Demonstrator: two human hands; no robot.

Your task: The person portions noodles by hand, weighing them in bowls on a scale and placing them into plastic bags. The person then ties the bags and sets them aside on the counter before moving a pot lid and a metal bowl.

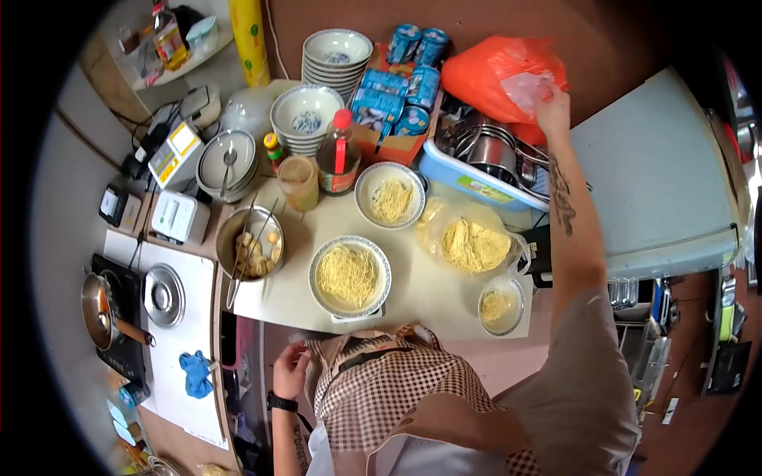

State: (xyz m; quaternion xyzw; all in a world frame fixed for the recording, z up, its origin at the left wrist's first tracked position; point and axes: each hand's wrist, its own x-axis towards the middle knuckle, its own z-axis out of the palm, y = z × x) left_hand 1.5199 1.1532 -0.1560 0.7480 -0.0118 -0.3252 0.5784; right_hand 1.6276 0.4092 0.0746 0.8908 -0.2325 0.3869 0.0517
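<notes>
My right hand (553, 109) reaches to the back right, its fingers closed on the red plastic bag (492, 75), where a paler patch shows. My left hand (291, 366) hangs beside the checked apron (389, 381), holding nothing, with loosely bent fingers apart. On the table in front of me, a bowl of noodles (348, 275) rests on a small white scale (359, 315). Behind it stands a second bowl with noodles (391, 198). A clear plastic bag of noodles (475, 244) lies to the right, near a smaller bowl with some noodles (498, 306).
A blue-white bin (476, 181) of metal utensils sits below the red bag, beside a box of blue cans (381, 107). Stacked bowls (308, 113), a sauce bottle (340, 155) and a metal pot (250, 244) stand leftward. A pan (99, 313) rests on the far-left cooktop.
</notes>
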